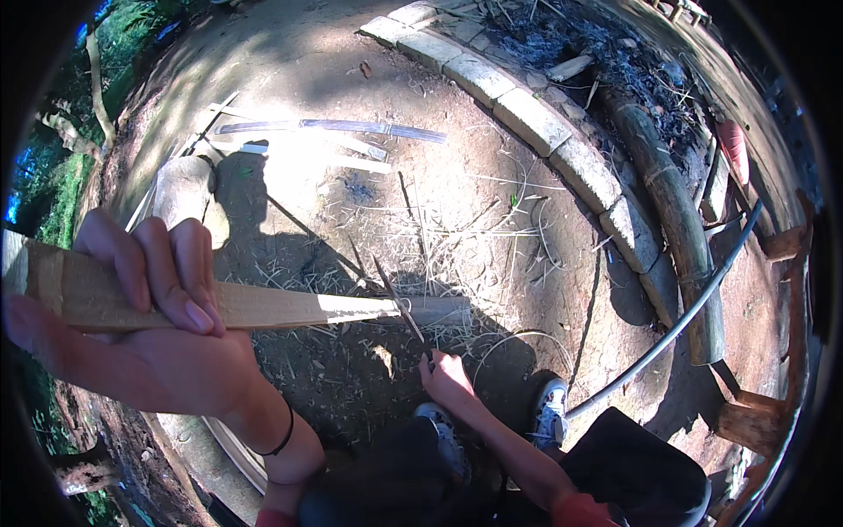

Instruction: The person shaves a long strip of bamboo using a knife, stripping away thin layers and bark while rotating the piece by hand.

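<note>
My left hand (189, 369) is closed around a long pale strip of split wood or bamboo (272, 306), its fingers curled over the top. The strip reaches from the left edge to a narrow tip near the middle of the view. Across that tip lies the thin dark blade of a knife (413, 325), its point slanting up and to the left. My right hand (450, 384) is wrapped round the knife's handle, which is mostly hidden. Under the strip's tip, a short log (439, 310) lies on the ground among shavings.
Several split bamboo strips (369, 128) lie on the ground ahead, near a pale rock (184, 189). A curved stone border (479, 77) rings ash and charred wood (562, 44). At the right are a thick bamboo pole (654, 171) and a grey pipe (667, 338). My shoes (551, 413) stand below.
</note>
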{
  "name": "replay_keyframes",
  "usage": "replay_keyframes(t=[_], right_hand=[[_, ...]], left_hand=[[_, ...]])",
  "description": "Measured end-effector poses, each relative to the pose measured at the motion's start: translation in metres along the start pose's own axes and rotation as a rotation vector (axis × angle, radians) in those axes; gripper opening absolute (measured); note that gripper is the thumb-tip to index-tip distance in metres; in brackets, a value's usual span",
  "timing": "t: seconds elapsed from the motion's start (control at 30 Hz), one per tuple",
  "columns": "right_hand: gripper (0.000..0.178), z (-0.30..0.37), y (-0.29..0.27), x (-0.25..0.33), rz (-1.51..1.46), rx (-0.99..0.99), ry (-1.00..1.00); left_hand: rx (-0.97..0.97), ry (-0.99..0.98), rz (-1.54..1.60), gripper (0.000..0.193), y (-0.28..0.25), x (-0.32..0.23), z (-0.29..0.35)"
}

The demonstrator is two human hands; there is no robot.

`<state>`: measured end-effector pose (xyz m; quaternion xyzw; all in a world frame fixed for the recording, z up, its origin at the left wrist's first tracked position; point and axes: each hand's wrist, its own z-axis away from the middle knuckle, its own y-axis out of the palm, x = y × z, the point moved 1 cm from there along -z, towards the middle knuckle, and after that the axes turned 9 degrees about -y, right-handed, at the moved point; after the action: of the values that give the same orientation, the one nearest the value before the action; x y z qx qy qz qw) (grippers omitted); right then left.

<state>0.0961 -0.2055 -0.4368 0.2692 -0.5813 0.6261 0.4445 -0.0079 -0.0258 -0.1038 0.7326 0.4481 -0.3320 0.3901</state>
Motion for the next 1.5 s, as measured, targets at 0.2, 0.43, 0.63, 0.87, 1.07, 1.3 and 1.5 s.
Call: replay_keyframes(t=[0.2, 0.43, 0.63, 0.87, 1.07, 1.3, 1.5], right_hand=[[0.018, 0.006, -0.039, 0.111, -0.220, 0.053, -0.102], [0.022, 0.011, 0.006, 0.018, 0.107, -0.069, -0.129], [0.021, 0.003, -0.051, 0.114, -0.224, 0.065, -0.158], [0.024, -0.008, 0.007, 0.015, -0.030, -0.060, -0.026], [0.025, 0.009, -0.023, 0.093, -0.203, 0.009, -0.111], [0.023, 0.016, 0.016, 0.008, 0.013, -0.137, -0.057], [0.022, 0.011, -0.004, 0.073, -0.173, -0.054, -0.072]], left_hand=[[0.076, -0.072, -0.020, 0.054, -0.008, -0.005, 0.005], [0.100, -0.117, 0.027, 0.054, -0.008, -0.016, 0.012], [0.094, -0.074, 0.036, 0.055, -0.005, -0.012, 0.022], [0.141, -0.114, 0.103, 0.063, -0.010, -0.016, 0.018], [0.048, -0.090, -0.004, 0.052, -0.014, -0.011, 0.023], [0.135, -0.085, 0.038, 0.054, -0.002, -0.010, 0.014], [0.080, -0.073, -0.038, 0.054, 0.002, -0.009, 0.022]])
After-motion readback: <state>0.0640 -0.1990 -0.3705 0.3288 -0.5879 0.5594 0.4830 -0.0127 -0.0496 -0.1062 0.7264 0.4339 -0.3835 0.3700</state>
